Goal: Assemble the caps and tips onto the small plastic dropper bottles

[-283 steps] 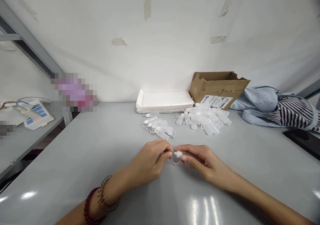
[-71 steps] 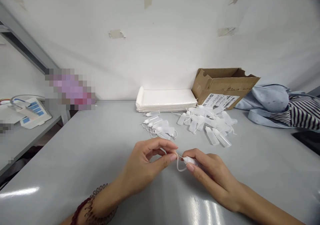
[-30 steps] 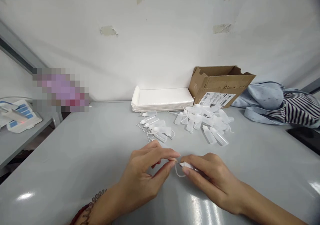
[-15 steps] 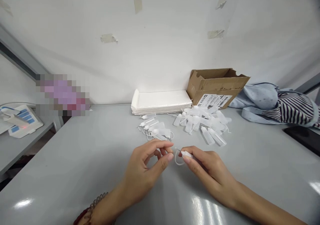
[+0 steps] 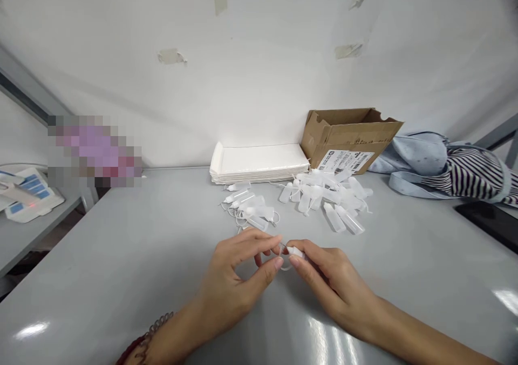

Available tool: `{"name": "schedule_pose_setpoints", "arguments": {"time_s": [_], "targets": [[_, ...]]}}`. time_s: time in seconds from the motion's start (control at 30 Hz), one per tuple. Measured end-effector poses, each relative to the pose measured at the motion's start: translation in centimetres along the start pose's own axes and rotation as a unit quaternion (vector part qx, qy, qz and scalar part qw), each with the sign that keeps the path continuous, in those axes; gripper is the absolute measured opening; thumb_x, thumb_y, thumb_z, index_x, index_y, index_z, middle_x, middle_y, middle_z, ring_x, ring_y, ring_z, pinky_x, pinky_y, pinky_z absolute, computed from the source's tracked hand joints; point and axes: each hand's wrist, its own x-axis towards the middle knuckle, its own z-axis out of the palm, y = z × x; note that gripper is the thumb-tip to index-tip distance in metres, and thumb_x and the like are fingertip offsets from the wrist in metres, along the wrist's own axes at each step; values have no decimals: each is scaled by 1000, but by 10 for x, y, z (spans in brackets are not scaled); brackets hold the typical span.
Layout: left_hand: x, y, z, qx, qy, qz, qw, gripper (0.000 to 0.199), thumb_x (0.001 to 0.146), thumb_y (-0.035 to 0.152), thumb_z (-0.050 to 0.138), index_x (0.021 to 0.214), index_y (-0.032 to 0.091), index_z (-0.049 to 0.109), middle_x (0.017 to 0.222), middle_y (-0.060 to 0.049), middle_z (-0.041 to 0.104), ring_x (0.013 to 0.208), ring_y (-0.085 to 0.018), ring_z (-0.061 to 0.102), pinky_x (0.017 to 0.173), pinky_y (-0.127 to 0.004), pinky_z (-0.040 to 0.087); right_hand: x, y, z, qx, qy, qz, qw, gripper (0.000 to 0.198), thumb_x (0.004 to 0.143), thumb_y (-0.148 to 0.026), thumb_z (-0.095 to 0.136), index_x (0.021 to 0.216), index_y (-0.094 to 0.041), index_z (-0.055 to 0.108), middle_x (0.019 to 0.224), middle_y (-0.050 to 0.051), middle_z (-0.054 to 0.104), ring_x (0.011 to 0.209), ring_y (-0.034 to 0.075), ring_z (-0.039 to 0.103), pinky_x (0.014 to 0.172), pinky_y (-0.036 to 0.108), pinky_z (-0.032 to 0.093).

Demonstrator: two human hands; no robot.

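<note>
My right hand [image 5: 334, 278] pinches a small white needle-tip dropper bottle [image 5: 297, 252] between thumb and fingers. Its tip points left, and most of its body is hidden in the hand. A thin loop-shaped cap strap [image 5: 285, 268] hangs from the neck. My left hand [image 5: 243, 273] meets the strap's free end beside the needle tip, thumb and curled fingertips closed about it; the small cap itself is mostly hidden. Beyond my hands lies a group of bottles with looped straps [image 5: 246, 203]. To its right is a larger pile of similar translucent bottles [image 5: 324, 192].
A stack of white padded envelopes [image 5: 259, 160] lies against the wall, next to an open cardboard box [image 5: 352, 138]. A light-blue and striped cloth bag [image 5: 437, 165] and a black phone-like object [image 5: 489, 222] are at the right. A barcode-scanner-like device [image 5: 20, 195] rests on the left-hand surface.
Both hands have come closer together. My left fingertips have moved right, onto the strap end by the needle tip, while the bottle has shifted slightly left in my right hand.
</note>
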Motion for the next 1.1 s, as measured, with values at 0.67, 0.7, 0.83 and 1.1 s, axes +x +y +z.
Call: {"name": "schedule_pose_setpoints", "arguments": {"time_s": [0.67,0.7,0.83,1.1], "targets": [[-3,0,6,6,17,70,997,37,78,5,59,112,22,66,86,-5,68,73,-14,59,64,-27,54,-2,1,-3,-23,23,-27,999,25,97,-31,32,94,-18,53,59,-5,43,49,10,36,49,23,31],[-4,0,7,6,17,72,997,38,78,5,59,112,21,65,87,-5,68,74,-14,60,64,-27,53,-2,1,-3,-22,23,-27,999,25,97,-31,32,92,-18,53,60,-4,44,49,10,36,49,23,31],[-5,-2,8,17,14,92,995,43,78,3,59,116,23,62,90,-5,68,75,-14,59,63,-26,53,-1,1,-2,-16,23,-29,999,25,97,-30,32,94,-18,53,61,-4,47,48,10,36,49,23,31],[-6,1,5,63,-13,49,997,46,82,8,54,125,24,52,98,-4,64,80,-14,58,72,-29,52,0,-1,-7,-32,47,-25,998,27,96,-33,34,86,-18,54,57,-4,43,46,10,34,46,23,31]]}}
